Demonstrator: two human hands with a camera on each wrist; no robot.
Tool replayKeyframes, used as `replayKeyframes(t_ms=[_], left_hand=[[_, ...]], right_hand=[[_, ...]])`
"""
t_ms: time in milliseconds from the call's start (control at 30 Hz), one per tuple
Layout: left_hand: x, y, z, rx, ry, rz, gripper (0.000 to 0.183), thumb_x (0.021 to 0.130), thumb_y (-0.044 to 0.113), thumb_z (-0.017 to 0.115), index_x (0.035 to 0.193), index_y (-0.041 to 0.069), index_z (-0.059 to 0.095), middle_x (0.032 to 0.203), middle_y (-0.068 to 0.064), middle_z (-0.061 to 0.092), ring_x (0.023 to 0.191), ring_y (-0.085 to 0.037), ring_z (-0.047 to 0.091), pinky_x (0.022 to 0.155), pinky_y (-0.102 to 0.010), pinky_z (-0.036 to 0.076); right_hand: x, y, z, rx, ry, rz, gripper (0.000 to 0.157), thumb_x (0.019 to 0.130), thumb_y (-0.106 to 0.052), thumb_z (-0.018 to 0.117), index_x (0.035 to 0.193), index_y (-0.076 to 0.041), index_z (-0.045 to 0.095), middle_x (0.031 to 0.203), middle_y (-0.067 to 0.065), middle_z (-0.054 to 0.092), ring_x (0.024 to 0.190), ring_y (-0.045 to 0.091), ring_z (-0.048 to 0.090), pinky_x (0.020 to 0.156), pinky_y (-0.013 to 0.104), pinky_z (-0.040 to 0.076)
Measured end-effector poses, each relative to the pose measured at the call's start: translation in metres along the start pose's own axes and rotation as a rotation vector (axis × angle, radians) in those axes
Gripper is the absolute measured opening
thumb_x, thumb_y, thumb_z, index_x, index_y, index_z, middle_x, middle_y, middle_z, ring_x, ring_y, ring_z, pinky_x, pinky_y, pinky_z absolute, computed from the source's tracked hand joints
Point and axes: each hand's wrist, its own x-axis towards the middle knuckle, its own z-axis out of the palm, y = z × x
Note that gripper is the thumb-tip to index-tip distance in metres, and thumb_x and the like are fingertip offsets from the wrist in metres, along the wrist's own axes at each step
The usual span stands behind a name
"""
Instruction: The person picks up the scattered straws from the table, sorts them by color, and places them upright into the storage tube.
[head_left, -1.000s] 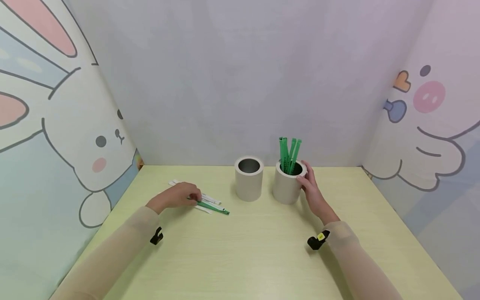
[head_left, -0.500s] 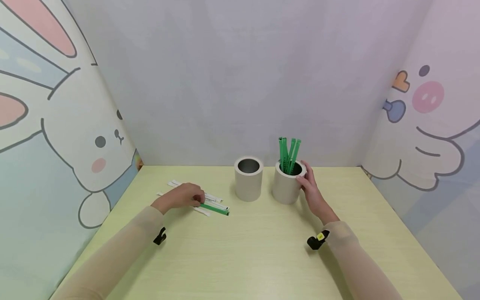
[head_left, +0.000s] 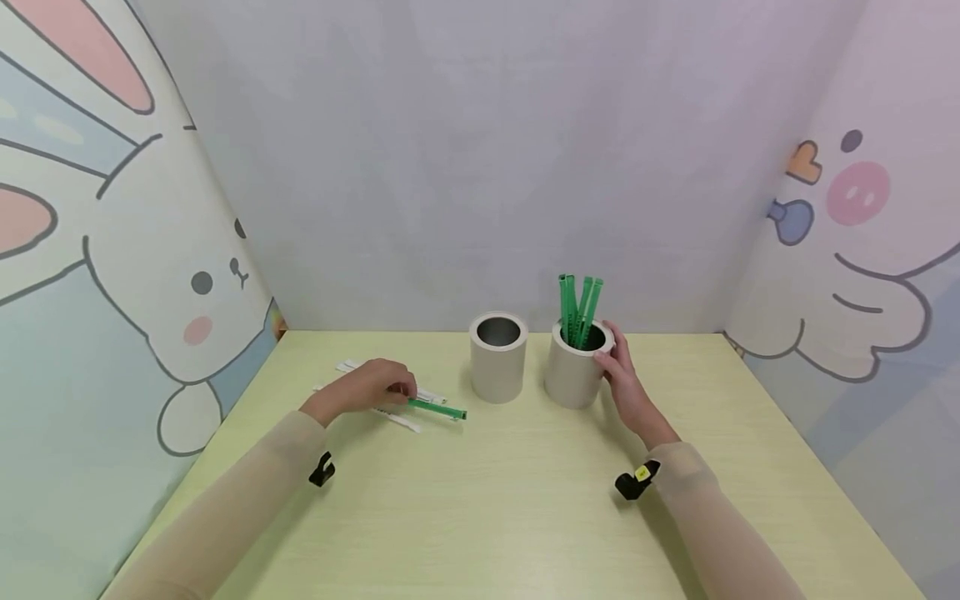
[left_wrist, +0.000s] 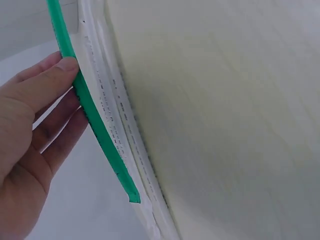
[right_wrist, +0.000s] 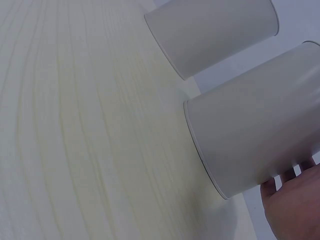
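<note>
Head view: a pale wood-grain table (head_left: 510,508) bears two off-white cylindrical cups (head_left: 497,373); the right hand (head_left: 632,392) grips the right one, whose slim green sticks (head_left: 589,310) only this camera shows. Left wrist view reveals the left hand (left_wrist: 42,130) pinching another flat green stick (left_wrist: 90,107) beside printed white sticks (left_wrist: 122,112).

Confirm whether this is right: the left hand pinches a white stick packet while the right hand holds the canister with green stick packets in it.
Not quite: the left wrist view shows the left hand pinching a green stick packet. The rest stands.
</note>
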Motion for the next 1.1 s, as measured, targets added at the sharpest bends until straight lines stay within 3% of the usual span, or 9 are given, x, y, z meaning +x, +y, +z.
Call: replayKeyframes(t_ms=[233, 567, 800, 1100], left_hand=[[0.012, 0.017, -0.007, -0.073, 0.082, 0.041, 0.016, 0.096, 0.007, 0.08, 0.107, 0.018, 0.077, 0.102, 0.009, 0.073, 0.089, -0.005, 0.067, 0.081, -0.028, 0.06], [0.039, 0.044, -0.005, -0.362, 0.178, -0.06, 0.015, 0.1, 0.015, 0.077, 0.114, 0.018, 0.076, 0.104, -0.003, 0.078, 0.094, -0.011, 0.072, 0.085, -0.033, 0.062], [0.063, 0.068, -0.002, -0.444, 0.274, -0.074, 0.017, 0.101, 0.018, 0.076, 0.118, 0.019, 0.075, 0.105, 0.005, 0.075, 0.098, -0.012, 0.071, 0.088, -0.033, 0.061], [0.1, 0.101, -0.006, -0.593, 0.405, -0.107, 0.018, 0.102, 0.022, 0.075, 0.119, 0.021, 0.074, 0.109, 0.004, 0.075, 0.101, -0.016, 0.07, 0.087, -0.037, 0.059]], right_hand=[[0.0, -0.002, 0.001, -0.001, 0.001, 0.008, 0.066, 0.114, -0.028, 0.039, 0.171, -0.024, 0.005, 0.178, 0.008, 0.002, 0.164, 0.029, -0.004, 0.128, 0.067, 0.0], [0.0, -0.002, 0.002, 0.003, 0.005, 0.002, 0.064, 0.114, -0.026, 0.038, 0.17, -0.025, 0.006, 0.178, 0.007, 0.004, 0.164, 0.028, -0.001, 0.128, 0.065, 0.002], [-0.001, -0.003, 0.002, 0.0, 0.001, 0.001, 0.064, 0.115, -0.026, 0.037, 0.17, -0.025, 0.006, 0.178, 0.008, 0.004, 0.163, 0.029, 0.0, 0.128, 0.066, 0.002], [0.0, -0.003, 0.001, 0.002, 0.005, 0.007, 0.064, 0.115, -0.025, 0.037, 0.17, -0.021, 0.005, 0.178, 0.009, 0.005, 0.163, 0.029, 0.002, 0.128, 0.066, 0.003]])
